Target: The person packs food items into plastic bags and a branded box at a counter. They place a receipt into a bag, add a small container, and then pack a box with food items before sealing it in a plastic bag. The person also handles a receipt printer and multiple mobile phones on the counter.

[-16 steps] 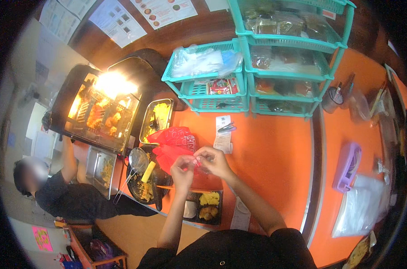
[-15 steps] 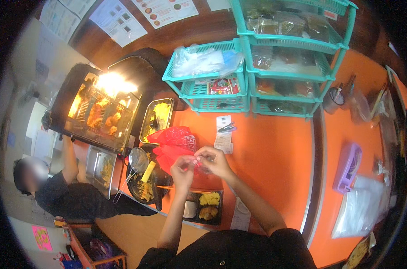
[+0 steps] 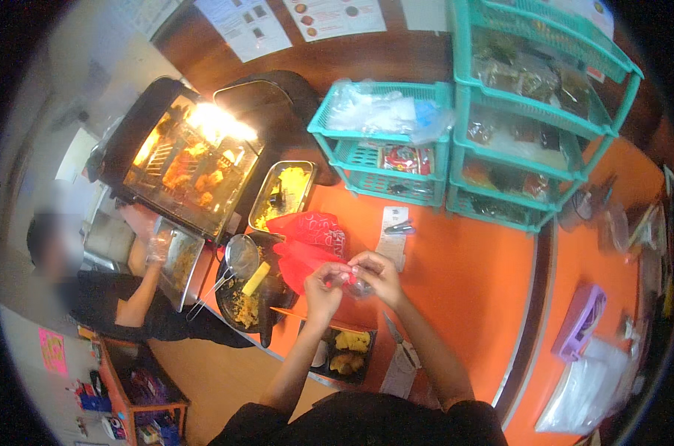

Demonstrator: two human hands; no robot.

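My left hand (image 3: pixel 323 291) and my right hand (image 3: pixel 378 281) meet over the orange table, fingertips pinched together. Between them is a small clear plastic bag (image 3: pixel 362 288) with a bit of red at its neck; its contents are too small to make out. Just beyond my left hand lies a crumpled red plastic bag (image 3: pixel 311 238) with white print. Under my left forearm sits a black compartment tray (image 3: pixel 342 374) holding yellow food and a browned piece. Scissors (image 3: pixel 404 343) lie to the right of that tray, by a paper slip (image 3: pixel 398 379).
A lit food warmer (image 3: pixel 192 163), a metal tray of yellow food (image 3: pixel 285 195) and a black pan (image 3: pixel 229 297) with a strainer (image 3: pixel 242 256) stand left. Teal basket racks (image 3: pixel 500 208) line the back. A co-worker's gloved hand (image 3: pixel 157 249) is at a metal tray (image 3: pixel 179 260).
The head view has shifted, so the scene sits farther right. The small clear bag and the scissors now show. The co-worker's arm has come down from the warmer to the metal tray.
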